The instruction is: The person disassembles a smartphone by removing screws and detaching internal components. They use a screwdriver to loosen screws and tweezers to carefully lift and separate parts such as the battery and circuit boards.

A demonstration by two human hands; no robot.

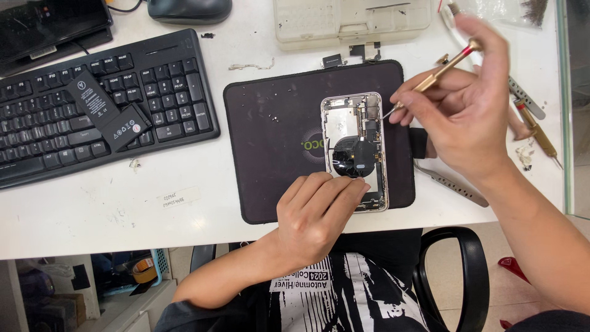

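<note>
- Opened phone (355, 152) lying face-down on black mat (276, 135), right of keyboard (98, 104).
- Left hand (316, 212) pressing phone's lower end, fingers curled against it.
- Right hand (467, 117) pinching brass screwdriver (439, 72), tip at phone's upper right edge.

Right hand (470, 117) holds brass screwdriver (439, 72) over opened phone (356, 150) — left hand (316, 212) steadies it.

The opened phone (355, 150) lies on the mat (270, 141); the keyboard (92, 104), a battery (109, 109) on it, sits left; a plastic tray (350, 21) lies beyond; tweezers (452, 184) lie right.
</note>
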